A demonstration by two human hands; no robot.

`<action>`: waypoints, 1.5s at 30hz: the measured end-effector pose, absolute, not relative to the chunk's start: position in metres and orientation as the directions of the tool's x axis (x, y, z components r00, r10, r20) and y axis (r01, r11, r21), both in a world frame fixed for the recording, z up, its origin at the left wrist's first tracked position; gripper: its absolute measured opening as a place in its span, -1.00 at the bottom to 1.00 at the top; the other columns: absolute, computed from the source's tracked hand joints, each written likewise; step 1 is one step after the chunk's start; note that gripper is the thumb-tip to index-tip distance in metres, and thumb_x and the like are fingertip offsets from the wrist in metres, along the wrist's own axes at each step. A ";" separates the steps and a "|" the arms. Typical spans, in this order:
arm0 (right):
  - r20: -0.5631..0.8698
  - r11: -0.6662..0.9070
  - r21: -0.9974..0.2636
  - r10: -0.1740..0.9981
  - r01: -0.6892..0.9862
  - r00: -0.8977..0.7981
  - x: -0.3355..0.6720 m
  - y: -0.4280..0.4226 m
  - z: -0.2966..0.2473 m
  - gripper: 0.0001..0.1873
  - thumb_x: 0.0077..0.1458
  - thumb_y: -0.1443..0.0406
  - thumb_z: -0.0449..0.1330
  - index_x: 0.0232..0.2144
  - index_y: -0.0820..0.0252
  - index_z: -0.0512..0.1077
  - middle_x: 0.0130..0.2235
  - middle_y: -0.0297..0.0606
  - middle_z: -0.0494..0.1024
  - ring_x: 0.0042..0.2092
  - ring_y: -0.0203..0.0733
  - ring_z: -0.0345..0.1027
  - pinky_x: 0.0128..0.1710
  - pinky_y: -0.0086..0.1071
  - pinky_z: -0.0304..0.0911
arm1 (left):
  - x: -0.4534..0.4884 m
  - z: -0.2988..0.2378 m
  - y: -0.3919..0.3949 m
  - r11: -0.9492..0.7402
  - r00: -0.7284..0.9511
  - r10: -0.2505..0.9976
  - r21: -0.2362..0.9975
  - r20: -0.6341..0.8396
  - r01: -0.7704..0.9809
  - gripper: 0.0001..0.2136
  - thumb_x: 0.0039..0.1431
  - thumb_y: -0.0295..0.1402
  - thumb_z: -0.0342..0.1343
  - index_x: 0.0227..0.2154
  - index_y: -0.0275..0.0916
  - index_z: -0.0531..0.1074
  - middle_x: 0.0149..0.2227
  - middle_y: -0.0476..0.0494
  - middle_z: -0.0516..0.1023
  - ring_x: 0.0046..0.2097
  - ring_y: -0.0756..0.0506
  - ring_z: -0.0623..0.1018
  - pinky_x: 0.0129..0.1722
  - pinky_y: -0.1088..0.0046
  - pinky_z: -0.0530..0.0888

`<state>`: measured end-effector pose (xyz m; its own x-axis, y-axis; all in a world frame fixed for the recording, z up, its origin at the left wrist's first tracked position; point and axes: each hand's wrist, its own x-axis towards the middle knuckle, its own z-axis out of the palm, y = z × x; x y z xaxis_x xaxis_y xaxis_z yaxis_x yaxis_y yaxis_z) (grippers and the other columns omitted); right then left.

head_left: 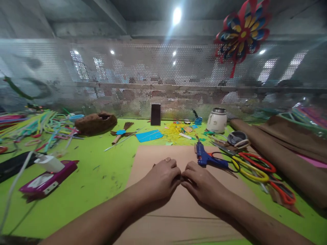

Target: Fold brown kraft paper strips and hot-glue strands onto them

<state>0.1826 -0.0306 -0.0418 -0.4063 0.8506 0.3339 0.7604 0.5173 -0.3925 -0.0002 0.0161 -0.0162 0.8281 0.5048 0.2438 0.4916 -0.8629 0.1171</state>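
My left hand (162, 178) and my right hand (203, 183) meet above a brown board or paper sheet (145, 156). Fingers on both hands are curled into a pinch, fingertips almost touching. A small dark piece seems to sit between them, mostly hidden, and its kind cannot be made out. Another dark bit pokes out behind the left knuckles. A blue glue gun (203, 157) lies just beyond my right hand, its nozzle pointing away. Thin dark strands or lines (189, 217) run across the sheet in front of my wrists.
Scissors with red (258, 162) and yellow (251, 172) handles lie right, beside a brown roll (278, 163). A purple power strip (51, 180) with a white plug stands left. Behind are a phone (155, 115), blue card (149, 136), yellow scraps (173, 133) and a white container (217, 121).
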 end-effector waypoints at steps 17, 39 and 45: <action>0.485 0.303 -0.553 0.875 0.776 0.004 0.188 -0.031 -0.040 -0.84 0.11 0.35 0.05 -0.51 0.21 0.29 -0.53 -0.34 0.35 -0.47 -0.28 0.20 -0.45 -0.42 0.04 | -0.009 0.021 0.020 -0.694 0.256 0.699 0.548 0.667 0.468 -0.80 0.10 -0.27 0.05 -0.22 -0.21 0.35 -0.18 -0.17 0.38 -0.14 -0.12 0.36 -0.13 0.28 0.31; 0.280 0.279 -0.885 0.959 0.374 -0.051 0.170 -0.044 -0.028 -0.72 0.09 0.17 0.08 -0.22 0.25 0.32 -0.44 -0.28 0.42 -0.45 -0.28 0.30 -0.49 -0.45 0.20 | 0.004 -0.001 0.025 0.038 0.324 0.945 0.974 0.037 -0.222 -0.75 -0.13 -0.31 0.27 -0.37 -0.29 0.41 -0.40 -0.13 0.46 -0.33 -0.06 0.45 -0.28 0.43 0.37; 0.162 0.164 -0.941 0.986 0.297 -0.031 0.172 -0.039 -0.035 -0.63 0.10 0.07 0.06 -0.46 0.28 0.40 -0.50 -0.28 0.41 -0.45 -0.28 0.26 -0.48 -0.45 0.17 | 0.012 -0.002 0.012 0.018 0.395 0.918 0.993 0.031 -0.120 -0.81 -0.14 -0.36 0.23 -0.45 -0.27 0.36 -0.49 -0.06 0.42 -0.42 -0.03 0.40 -0.40 0.45 0.32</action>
<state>0.1720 -0.0391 -0.0348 -0.0305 0.9863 0.1620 0.2965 0.1638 -0.9409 0.0124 0.0124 -0.0021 0.3952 0.9181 0.0309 -0.1204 0.0184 0.9926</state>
